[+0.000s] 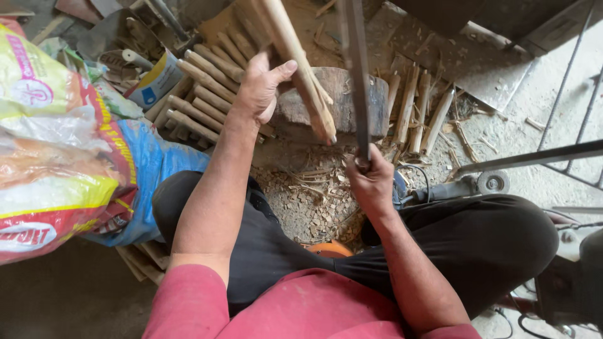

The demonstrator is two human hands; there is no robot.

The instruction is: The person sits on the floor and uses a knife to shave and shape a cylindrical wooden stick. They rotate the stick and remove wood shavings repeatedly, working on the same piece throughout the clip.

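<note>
Pale whittled stick [301,69] tapers to a point on the block [333,103].

Dusty floor [553,94] with wood block [339,103], stacked sticks [201,94], wood chips [308,201], sacks [56,144].

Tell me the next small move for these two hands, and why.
Probably bring the long blade in the right hand down along the wooden stick. The left hand holds that stick tilted, its tapered tip on the wooden block, with the blade raised beside it.
</note>
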